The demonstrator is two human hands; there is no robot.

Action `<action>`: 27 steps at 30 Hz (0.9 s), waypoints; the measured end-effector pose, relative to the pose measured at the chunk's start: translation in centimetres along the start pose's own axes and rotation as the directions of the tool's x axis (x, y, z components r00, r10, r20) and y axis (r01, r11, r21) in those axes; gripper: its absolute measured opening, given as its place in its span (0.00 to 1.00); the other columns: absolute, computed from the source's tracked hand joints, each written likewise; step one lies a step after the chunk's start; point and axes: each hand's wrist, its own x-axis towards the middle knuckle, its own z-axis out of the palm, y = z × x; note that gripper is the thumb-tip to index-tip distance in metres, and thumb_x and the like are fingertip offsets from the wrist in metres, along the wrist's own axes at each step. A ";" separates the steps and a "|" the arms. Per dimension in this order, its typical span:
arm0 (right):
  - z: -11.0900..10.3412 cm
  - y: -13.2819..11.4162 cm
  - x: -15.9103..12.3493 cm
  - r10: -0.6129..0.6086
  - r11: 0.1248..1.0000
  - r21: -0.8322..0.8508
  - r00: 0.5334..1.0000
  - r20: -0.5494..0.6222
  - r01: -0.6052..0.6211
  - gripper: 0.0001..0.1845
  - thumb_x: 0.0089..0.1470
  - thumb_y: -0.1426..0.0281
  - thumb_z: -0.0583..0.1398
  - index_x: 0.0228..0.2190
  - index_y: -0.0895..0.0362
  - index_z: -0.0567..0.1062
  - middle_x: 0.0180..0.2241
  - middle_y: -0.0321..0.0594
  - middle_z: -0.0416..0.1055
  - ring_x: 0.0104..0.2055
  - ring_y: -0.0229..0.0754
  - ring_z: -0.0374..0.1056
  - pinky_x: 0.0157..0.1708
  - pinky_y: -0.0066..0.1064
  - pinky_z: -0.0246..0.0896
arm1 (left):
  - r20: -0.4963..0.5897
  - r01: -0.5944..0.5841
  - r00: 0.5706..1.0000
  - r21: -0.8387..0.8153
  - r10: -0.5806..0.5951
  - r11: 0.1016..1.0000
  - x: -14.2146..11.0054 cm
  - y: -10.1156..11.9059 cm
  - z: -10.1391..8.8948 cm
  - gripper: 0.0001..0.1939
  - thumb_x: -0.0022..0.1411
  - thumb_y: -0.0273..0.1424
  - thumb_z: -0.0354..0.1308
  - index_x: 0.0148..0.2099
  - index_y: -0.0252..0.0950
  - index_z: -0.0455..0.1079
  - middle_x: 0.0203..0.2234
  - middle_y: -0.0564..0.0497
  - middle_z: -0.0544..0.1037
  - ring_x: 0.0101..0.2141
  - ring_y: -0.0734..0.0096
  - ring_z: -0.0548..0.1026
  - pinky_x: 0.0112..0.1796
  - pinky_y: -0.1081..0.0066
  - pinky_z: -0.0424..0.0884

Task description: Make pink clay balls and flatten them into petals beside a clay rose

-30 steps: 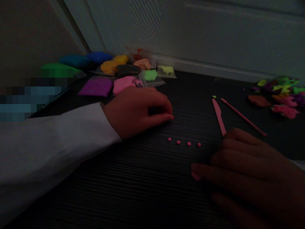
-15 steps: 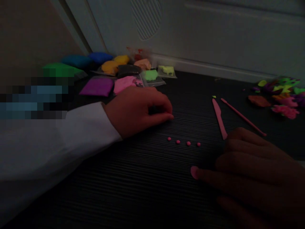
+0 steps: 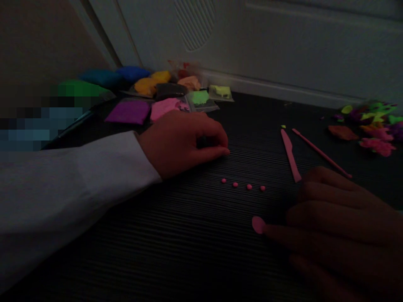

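A small flat pink clay disc [image 3: 258, 225] lies on the dark ribbed tabletop. The index fingertip of my right hand [image 3: 340, 226] touches its right edge, that finger stretched out and the thumb apart below; the other fingers are bent. Beyond the disc, several tiny pink clay balls [image 3: 249, 187] form a row. My left hand [image 3: 182, 142] rests to the left behind the row, its thumb and index tips together around a gap where nothing shows. A pink plastic clay knife [image 3: 291, 156] and a thin pink modelling stick [image 3: 321, 152] lie beyond my right hand.
Bags of coloured clay, among them a purple bag [image 3: 129, 112] and a pink one [image 3: 168, 109], lie at the back left. Colourful clay pieces [image 3: 376, 126] are heaped at the far right. A pale panel [image 3: 283, 54] rises behind the table. The scene is dim.
My right index fingertip has drawn back slightly to the right, so more of the pink disc shows. My left hand keeps its pose. The view has shifted a little.
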 end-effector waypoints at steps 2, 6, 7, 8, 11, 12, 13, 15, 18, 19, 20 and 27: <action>0.0 0.0 0.1 -0.010 1.000 -0.029 1.000 -0.023 0.010 0.09 0.48 0.70 0.53 0.31 0.55 0.71 0.20 0.32 0.67 0.22 0.36 0.59 0.29 0.37 0.50 | -0.011 -0.003 1.000 0.007 0.003 1.000 0.0 0.0 0.0 0.10 0.52 0.38 0.50 0.33 0.40 0.68 0.27 0.57 0.72 0.29 0.74 0.69 0.31 0.73 0.60; 0.0 0.0 0.2 -0.029 0.997 -0.067 1.000 -0.005 0.029 0.09 0.49 0.70 0.53 0.32 0.53 0.71 0.20 0.31 0.66 0.23 0.36 0.59 0.30 0.37 0.50 | -0.011 0.001 1.000 0.006 -0.001 1.000 0.1 0.1 0.0 0.10 0.52 0.38 0.50 0.33 0.40 0.68 0.27 0.56 0.72 0.29 0.74 0.69 0.31 0.74 0.60; 0.0 0.0 0.2 -0.035 0.998 -0.060 0.999 0.024 0.037 0.08 0.49 0.70 0.53 0.32 0.53 0.71 0.20 0.31 0.66 0.23 0.36 0.58 0.29 0.36 0.50 | -0.014 0.002 1.000 0.006 -0.002 1.000 0.1 0.1 0.0 0.10 0.52 0.38 0.50 0.33 0.40 0.68 0.27 0.56 0.72 0.29 0.74 0.69 0.31 0.74 0.60; 0.0 0.0 0.2 -0.041 0.998 -0.048 0.998 0.045 0.043 0.07 0.49 0.70 0.54 0.31 0.53 0.71 0.20 0.31 0.66 0.23 0.35 0.58 0.29 0.36 0.50 | -0.015 0.001 1.000 0.006 -0.001 1.000 0.0 0.1 0.0 0.10 0.52 0.38 0.50 0.33 0.40 0.68 0.27 0.56 0.72 0.29 0.74 0.69 0.31 0.73 0.60; -0.1 0.1 0.2 -0.028 0.999 -0.023 0.998 0.052 0.029 0.07 0.48 0.70 0.54 0.32 0.53 0.70 0.22 0.32 0.65 0.23 0.35 0.58 0.28 0.35 0.50 | -0.014 -0.003 1.000 0.007 0.003 1.000 0.0 0.2 0.0 0.10 0.52 0.38 0.51 0.32 0.40 0.68 0.27 0.56 0.72 0.28 0.75 0.69 0.30 0.73 0.60; -0.1 0.1 0.2 -0.023 1.000 -0.018 0.999 0.046 0.024 0.08 0.48 0.70 0.54 0.33 0.54 0.70 0.22 0.32 0.65 0.23 0.35 0.58 0.28 0.35 0.50 | -0.017 -0.003 1.000 0.009 0.003 1.000 0.0 0.2 0.0 0.09 0.52 0.38 0.51 0.32 0.39 0.68 0.26 0.56 0.72 0.28 0.75 0.69 0.30 0.73 0.60; -0.1 0.1 0.2 -0.023 1.000 -0.011 0.999 0.045 0.024 0.08 0.48 0.70 0.54 0.33 0.54 0.70 0.22 0.33 0.65 0.24 0.35 0.58 0.28 0.35 0.49 | -0.018 0.001 1.000 0.010 -0.001 1.000 0.1 0.2 0.0 0.09 0.52 0.37 0.51 0.32 0.39 0.68 0.26 0.56 0.72 0.29 0.75 0.69 0.30 0.73 0.60; -0.1 0.1 0.2 -0.033 0.999 0.001 0.997 0.068 0.033 0.08 0.47 0.70 0.55 0.33 0.55 0.70 0.22 0.33 0.65 0.24 0.36 0.58 0.28 0.36 0.49 | -0.019 0.003 1.000 0.008 -0.003 1.000 0.1 0.2 0.0 0.09 0.52 0.37 0.51 0.32 0.39 0.68 0.26 0.56 0.72 0.29 0.75 0.69 0.30 0.73 0.60; -0.1 0.1 0.2 -0.030 1.000 0.007 0.997 0.068 0.029 0.08 0.47 0.70 0.55 0.32 0.55 0.70 0.22 0.34 0.65 0.23 0.36 0.58 0.27 0.36 0.48 | -0.013 0.002 1.000 0.008 -0.001 1.000 0.1 0.2 0.0 0.09 0.52 0.38 0.51 0.32 0.40 0.68 0.27 0.57 0.72 0.29 0.75 0.69 0.30 0.73 0.60; -0.1 0.1 0.2 -0.021 1.000 0.009 0.997 0.069 0.020 0.08 0.47 0.70 0.55 0.33 0.55 0.70 0.23 0.34 0.66 0.23 0.36 0.58 0.27 0.36 0.48 | -0.013 -0.001 1.000 0.010 0.002 1.000 0.1 0.2 0.1 0.09 0.52 0.38 0.51 0.32 0.40 0.68 0.26 0.57 0.72 0.29 0.75 0.69 0.30 0.73 0.59; -0.2 0.1 0.2 -0.009 1.000 0.010 0.997 0.074 0.008 0.09 0.47 0.70 0.55 0.34 0.54 0.70 0.23 0.34 0.66 0.23 0.36 0.58 0.27 0.35 0.48 | -0.014 -0.004 1.000 0.013 0.005 1.000 0.1 0.2 0.1 0.09 0.52 0.38 0.51 0.32 0.40 0.68 0.26 0.57 0.72 0.29 0.74 0.69 0.30 0.73 0.59; -0.1 0.0 0.3 -0.004 1.000 -0.025 0.995 0.100 0.006 0.12 0.46 0.69 0.55 0.36 0.52 0.70 0.25 0.34 0.66 0.25 0.37 0.58 0.28 0.36 0.48 | -0.018 -0.022 1.000 0.032 0.022 0.999 0.2 0.2 0.0 0.09 0.52 0.38 0.51 0.32 0.39 0.68 0.26 0.57 0.72 0.29 0.75 0.69 0.30 0.73 0.60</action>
